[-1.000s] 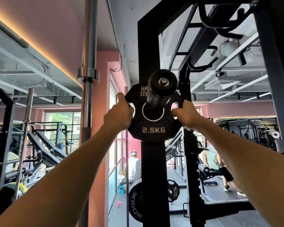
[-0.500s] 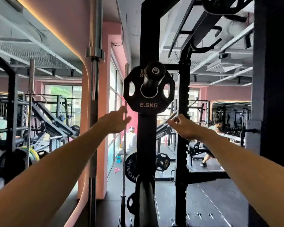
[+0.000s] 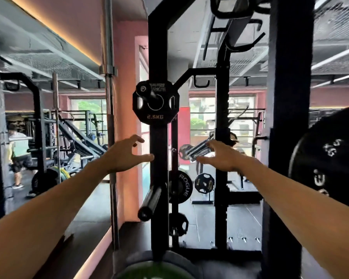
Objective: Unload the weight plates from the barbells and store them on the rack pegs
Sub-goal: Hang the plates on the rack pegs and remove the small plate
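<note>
Black octagonal 2.5KG plate (image 3: 156, 101) hangs upright on the upper peg (image 3: 147, 91) of the black rack upright (image 3: 158, 148)

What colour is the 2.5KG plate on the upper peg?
Black with pale gold lettering, clearest in the head view: 2.5KG plate.

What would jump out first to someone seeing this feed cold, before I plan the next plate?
The 2.5KG plate hangs on the top peg of the black rack upright, dead centre. Both bare hands, left hand and right hand, are spread open below it, holding nothing. A big black plate crowds the right edge, and an empty peg juts out lower on the upright.
</note>
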Demonstrator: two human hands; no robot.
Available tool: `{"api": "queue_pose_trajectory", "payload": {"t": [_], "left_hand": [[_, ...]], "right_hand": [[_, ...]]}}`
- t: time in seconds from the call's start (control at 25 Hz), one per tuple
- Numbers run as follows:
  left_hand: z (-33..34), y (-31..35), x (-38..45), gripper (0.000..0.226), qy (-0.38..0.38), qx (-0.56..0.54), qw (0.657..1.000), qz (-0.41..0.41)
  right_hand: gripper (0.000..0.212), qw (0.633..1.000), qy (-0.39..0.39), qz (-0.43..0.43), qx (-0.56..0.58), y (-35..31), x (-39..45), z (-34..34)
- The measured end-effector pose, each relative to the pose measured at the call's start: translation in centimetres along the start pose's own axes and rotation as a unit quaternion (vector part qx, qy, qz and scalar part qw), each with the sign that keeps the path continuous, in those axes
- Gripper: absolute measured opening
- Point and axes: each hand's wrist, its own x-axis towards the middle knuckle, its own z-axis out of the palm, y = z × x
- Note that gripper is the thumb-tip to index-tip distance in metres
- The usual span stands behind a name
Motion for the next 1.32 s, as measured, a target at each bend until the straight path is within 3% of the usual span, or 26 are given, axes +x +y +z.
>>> {"api": "queue_pose_trajectory", "payload": {"t": [0.12, 0.52, 0.72, 0.84, 1.04, 1.32], "left_hand": [[-0.3, 3.7, -4.1, 0.076, 0.001, 0.006, 1.000, -0.017], [-2.7, 13.8, -16.7, 0.081, 0.007, 0.014, 0.999, -0.030], [-3.1, 18.7, -24.6, 0.105, -0.005, -0.003, 0.999, -0.035], [-2.3, 22.5, -26.9, 0.088, -0.005, -0.021, 1.000, -0.023], [-0.4, 30.5, -27.7, 0.088, -0.018, -0.033, 0.999, 0.011], [6.0, 41.0, -24.7, 0.092, -0.025, -0.058, 0.997, 0.039]], "right_hand": [[0.080, 1.000, 0.003, -0.013, -0.007, 0.3, -3.8, -2.1], [0.081, 1.000, -0.011, 0.003, -0.012, 0.1, -17.8, -7.6], [0.081, 0.999, -0.039, 0.020, -0.028, 0.1, -27.5, -10.4], [0.080, 0.999, -0.025, 0.023, -0.019, 1.5, -32.1, -13.1], [0.088, 0.992, 0.025, 0.087, -0.086, 6.9, -37.6, -18.7], [0.083, 0.984, 0.029, 0.117, -0.128, 17.9, -41.5, -25.0]]}}
